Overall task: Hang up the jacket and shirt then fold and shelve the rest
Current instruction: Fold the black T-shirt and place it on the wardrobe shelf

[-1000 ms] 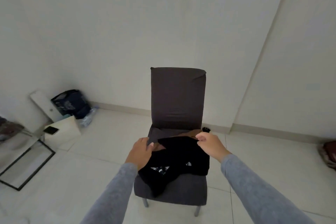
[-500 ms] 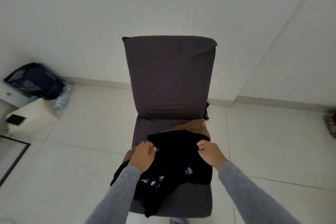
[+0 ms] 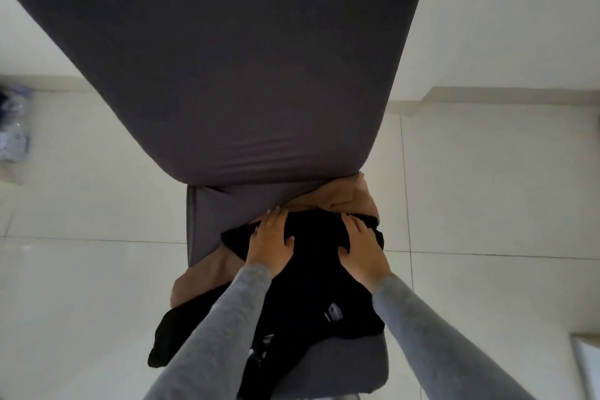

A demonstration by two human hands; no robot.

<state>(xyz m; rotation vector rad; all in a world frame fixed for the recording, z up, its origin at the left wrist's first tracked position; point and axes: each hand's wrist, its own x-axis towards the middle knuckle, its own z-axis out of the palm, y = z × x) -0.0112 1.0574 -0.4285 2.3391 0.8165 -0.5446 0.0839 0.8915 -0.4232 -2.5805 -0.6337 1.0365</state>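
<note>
A black garment [image 3: 318, 289] with a small white label lies crumpled on the seat of a dark grey covered chair [image 3: 227, 75]. Part of it hangs over the seat's front left edge. Under it lies a brown garment [image 3: 337, 198], showing at the back of the seat and at the left edge. My left hand [image 3: 271, 242] rests flat on the black garment's upper left part, fingers spread. My right hand [image 3: 360, 247] lies flat on its upper right part, fingers pointing toward the chair back. Both arms wear grey sleeves.
The chair back fills the upper half of the view, very close. Pale floor tiles surround the chair. A bag with plastic bottles [image 3: 13, 133] sits at the far left by the wall. A white wall corner [image 3: 418, 101] stands behind the chair on the right.
My head has moved much closer over the chair. Both hands went from pinching the black garment's top edge to lying flat on it, nearer the chair back.
</note>
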